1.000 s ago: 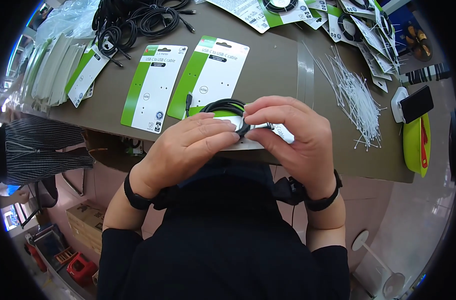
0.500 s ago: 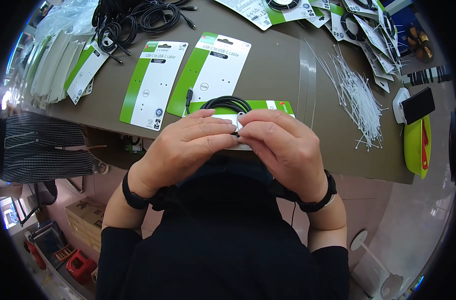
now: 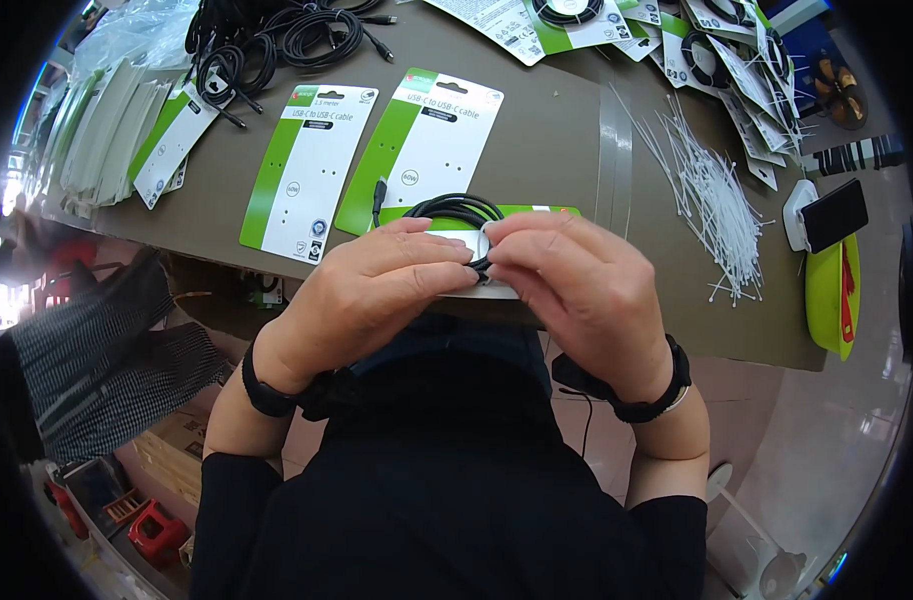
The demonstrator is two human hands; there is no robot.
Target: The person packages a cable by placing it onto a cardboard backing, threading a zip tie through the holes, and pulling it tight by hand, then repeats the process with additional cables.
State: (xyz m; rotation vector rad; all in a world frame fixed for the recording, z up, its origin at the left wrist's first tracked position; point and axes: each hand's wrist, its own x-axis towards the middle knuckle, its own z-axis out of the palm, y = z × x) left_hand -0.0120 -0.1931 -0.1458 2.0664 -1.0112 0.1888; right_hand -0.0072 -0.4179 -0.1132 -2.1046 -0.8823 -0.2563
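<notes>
A coiled black USB cable (image 3: 460,207) lies on a green-and-white packaging card (image 3: 542,211) at the table's near edge, one plug standing up beside the coil. My left hand (image 3: 362,285) holds the coil against the card, its fingers stretched over the near left part of the loop. Over the right side of the coil, my right hand (image 3: 587,275) is pinched, thumb against fingertips. What sits in that pinch is too small to make out. Farther up lie two more green-and-white cards, a left card (image 3: 307,175) and a right card (image 3: 427,140), without cables on them.
White cable ties (image 3: 712,200) lie in a loose pile to the right. Carded cables (image 3: 717,60) are heaped at the far right, loose black cables (image 3: 287,40) at the far left by stacked cards (image 3: 107,140). A phone on a stand (image 3: 832,215) and a yellow-green bin (image 3: 827,310) border the right edge.
My right hand has shifted a little to the right, away from my left fingertips, still pinched. My left hand has stayed put. At the left, a person in checked clothing has moved.
</notes>
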